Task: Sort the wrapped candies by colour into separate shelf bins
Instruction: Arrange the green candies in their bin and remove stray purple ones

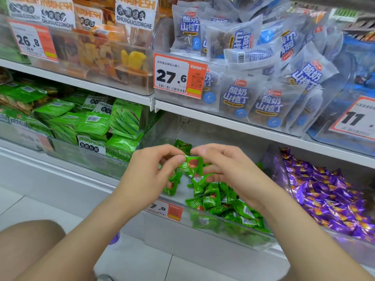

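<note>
A clear shelf bin [223, 230] on the low shelf holds several green wrapped candies [233, 209]. Both hands hover over its left end. My left hand [150, 171] pinches a bunch of green candies [192, 167] between thumb and fingers. My right hand [225, 165] has its fingers curled on the same bunch from the right. More green candies hang below the hands. To the right, a second clear bin [278, 169] is full of purple wrapped candies [328, 197].
Green snack packs [91, 122] fill the bin at left. On the shelf above stand blue-white packets [263, 98] and dried fruit packs [113, 53], with price tags [178, 76]. My knee [26, 246] and the tiled floor [40, 205] lie below.
</note>
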Demonstrator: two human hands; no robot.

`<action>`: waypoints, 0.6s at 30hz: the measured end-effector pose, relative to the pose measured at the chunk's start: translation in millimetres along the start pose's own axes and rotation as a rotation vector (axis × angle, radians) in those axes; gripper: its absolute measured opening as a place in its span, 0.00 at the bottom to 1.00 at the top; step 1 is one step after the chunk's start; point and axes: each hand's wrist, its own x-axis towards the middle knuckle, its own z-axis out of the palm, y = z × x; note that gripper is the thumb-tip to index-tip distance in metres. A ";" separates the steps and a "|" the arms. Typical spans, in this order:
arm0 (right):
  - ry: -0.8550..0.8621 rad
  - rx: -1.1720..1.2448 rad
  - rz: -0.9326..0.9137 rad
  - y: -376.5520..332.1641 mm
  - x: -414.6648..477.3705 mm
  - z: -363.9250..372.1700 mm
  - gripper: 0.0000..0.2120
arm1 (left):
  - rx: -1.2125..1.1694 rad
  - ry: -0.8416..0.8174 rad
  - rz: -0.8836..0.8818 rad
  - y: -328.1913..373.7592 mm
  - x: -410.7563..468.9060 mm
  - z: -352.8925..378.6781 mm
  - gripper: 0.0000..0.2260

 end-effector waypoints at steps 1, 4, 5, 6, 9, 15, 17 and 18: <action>0.006 -0.045 -0.042 0.5 -1.1 1.2 0.12 | 0.039 0.002 0.007 -0.2 0.7 -0.3 0.04; 0.039 -0.118 -0.104 5.4 0.6 5.5 0.09 | 0.125 0.002 0.056 0.6 3.1 -2.4 0.05; 0.047 -0.114 -0.102 7.0 2.8 6.3 0.08 | 0.128 0.014 0.060 0.4 3.7 -3.2 0.06; 0.047 -0.080 -0.090 8.8 5.3 7.5 0.07 | 0.119 0.028 0.058 -0.1 4.3 -3.7 0.07; 0.026 0.147 -0.019 10.9 9.7 15.2 0.06 | 0.101 0.057 0.054 1.4 4.5 -5.7 0.12; 0.200 -0.274 -0.060 23.2 22.2 22.3 0.04 | 0.312 0.239 0.050 -11.0 5.7 -15.6 0.09; 0.208 -0.559 -0.113 33.1 30.4 27.5 0.05 | 0.353 0.283 -0.007 -16.4 6.5 -20.9 0.06; 0.171 -0.643 -0.121 37.5 33.1 32.4 0.06 | 0.367 0.286 -0.025 -18.9 6.3 -22.4 0.05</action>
